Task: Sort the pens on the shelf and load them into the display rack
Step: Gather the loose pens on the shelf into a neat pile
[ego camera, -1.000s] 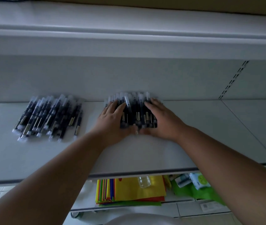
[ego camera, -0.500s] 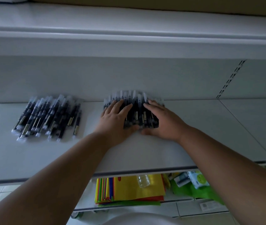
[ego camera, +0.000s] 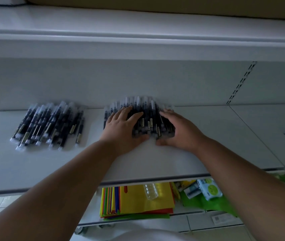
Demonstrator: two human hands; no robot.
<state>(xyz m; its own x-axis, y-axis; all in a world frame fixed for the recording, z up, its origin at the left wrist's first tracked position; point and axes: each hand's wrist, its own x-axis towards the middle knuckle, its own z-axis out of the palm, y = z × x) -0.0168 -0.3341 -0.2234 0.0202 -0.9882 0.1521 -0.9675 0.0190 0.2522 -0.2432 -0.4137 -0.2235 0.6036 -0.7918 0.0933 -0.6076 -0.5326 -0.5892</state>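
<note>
Lying in a tight row against the back wall of the white shelf (ego camera: pixel 155 162), a batch of dark pens (ego camera: pixel 147 119) with clear caps sat near the shelf's middle, their caps pointing toward the rear panel and their near ends roughly level. The left hand (ego camera: pixel 120 126) rested flat on the left part of this batch, its fingers straight and spread over the barrels, the thumb angled across toward the middle of the pens. The right hand (ego camera: pixel 178 129) pressed against the right side of the same batch, its fingers lightly bent along the outermost pens and its thumb lying on the shelf by their near ends; it cupped the batch rather than closed round any single pen. The two thumbs nearly met in front of the pens.

Well apart to the left lay a second batch of pens (ego camera: pixel 49 126), of the same kind, fanned out loosely and slanting, untouched by either hand.

Under the shelf's front edge a lower level showed a stack of coloured paper (ego camera: pixel 134 200) in yellow, red, green and blue, with a clear plastic bottle (ego camera: pixel 150 190) lying on it, and beside these a green sheet (ego camera: pixel 207 204) bearing a small white-and-green packet (ego camera: pixel 209 188). A slotted upright strip (ego camera: pixel 242 82) ran up the back wall on the right
</note>
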